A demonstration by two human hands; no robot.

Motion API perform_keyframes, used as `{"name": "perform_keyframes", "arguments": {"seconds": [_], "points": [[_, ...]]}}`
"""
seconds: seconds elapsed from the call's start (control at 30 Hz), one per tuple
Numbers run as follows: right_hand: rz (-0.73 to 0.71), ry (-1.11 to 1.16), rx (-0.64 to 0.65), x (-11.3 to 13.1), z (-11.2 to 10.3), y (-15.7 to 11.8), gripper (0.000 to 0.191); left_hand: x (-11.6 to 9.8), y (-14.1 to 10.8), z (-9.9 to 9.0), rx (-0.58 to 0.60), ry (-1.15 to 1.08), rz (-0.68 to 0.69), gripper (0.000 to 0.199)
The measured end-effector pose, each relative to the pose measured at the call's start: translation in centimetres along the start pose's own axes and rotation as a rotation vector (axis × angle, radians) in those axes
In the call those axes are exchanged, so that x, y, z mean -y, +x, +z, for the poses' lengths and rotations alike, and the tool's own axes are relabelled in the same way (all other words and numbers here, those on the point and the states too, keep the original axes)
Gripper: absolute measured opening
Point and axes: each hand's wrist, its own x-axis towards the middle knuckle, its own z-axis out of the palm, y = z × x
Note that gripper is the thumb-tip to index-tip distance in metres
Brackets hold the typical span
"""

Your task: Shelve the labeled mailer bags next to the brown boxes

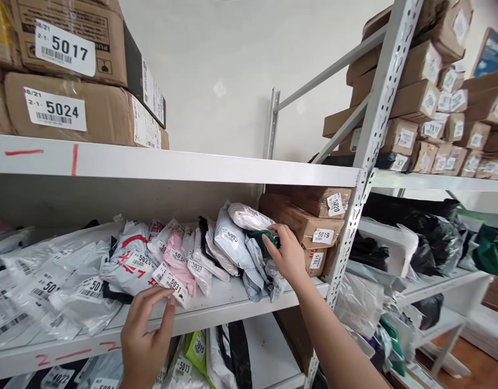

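On the middle shelf, my right hand (287, 251) reaches in from the right and touches a dark green package (259, 240), its thumb and fingers apart around it. A white package (249, 217) lies on top beside it, and a light blue-grey package (230, 237) sits just to the left. My left hand (151, 319) is in front of the shelf edge with thumb and fingers apart, holding nothing. Behind its fingertips lie a white package labelled 5031 (173, 283) and a pink package (176, 256).
Cartons (309, 229) stand at the right end of the shelf by a perforated metal post (354, 210). Clear bags (58, 281) lie at left. Boxes (66, 108) rest on the shelf above, and bags (200, 351) fill part of the one below.
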Motion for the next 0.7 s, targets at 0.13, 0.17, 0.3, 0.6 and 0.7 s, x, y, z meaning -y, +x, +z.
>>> {"name": "perform_keyframes", "arguments": {"seconds": [0.13,0.17,0.3,0.6,0.7], "points": [[-0.035,0.205,0.022,-0.7,-1.2,-0.3,0.028,0.1,-0.6,-1.0,0.017,0.011,-0.004,0.012],[-0.081,0.228,-0.016,-0.8,-1.7,-0.6,0.031,-0.1,-0.6,-1.0,0.021,0.014,0.015,0.012],[-0.384,0.027,-0.040,-1.2,-2.6,-1.8,0.041,-2.7,1.3,0.8,0.079,0.049,0.255,0.013],[-0.240,0.207,-0.228,-1.4,1.3,-1.5,0.015,-8.5,6.5,11.2,0.510,0.412,0.618,0.033],[-0.157,0.264,-0.258,-1.3,1.4,-1.5,0.013,-7.6,5.5,11.8,0.490,0.482,0.565,0.035]]}}
